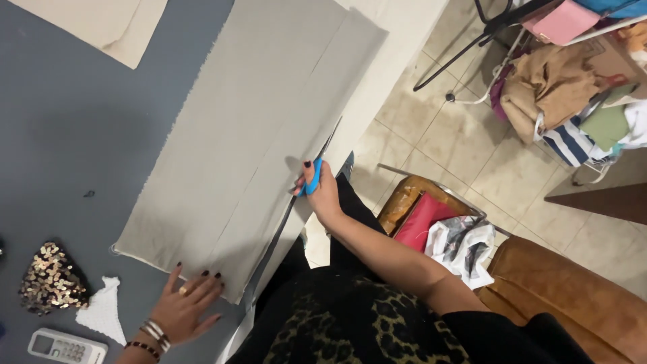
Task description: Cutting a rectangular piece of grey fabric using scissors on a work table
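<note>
A long folded piece of grey fabric [256, 128] lies slantwise on a blue-grey table [74, 128]. My right hand [320, 192] grips blue-handled scissors [315, 172] at the fabric's right edge, blades pointing up along a slit cut near that edge. My left hand [180, 310] lies flat with fingers spread on the fabric's near corner, wearing a ring and bracelets.
A sequined triangular piece [50, 280], a white lace scrap [102, 311] and a white remote [66, 346] lie at the table's near left. Beige cloth [108, 23] sits at the far left. A brown leather seat [559, 290], a bag of fabrics [445, 229] and a rack of clothes [573, 94] stand on the tiled floor.
</note>
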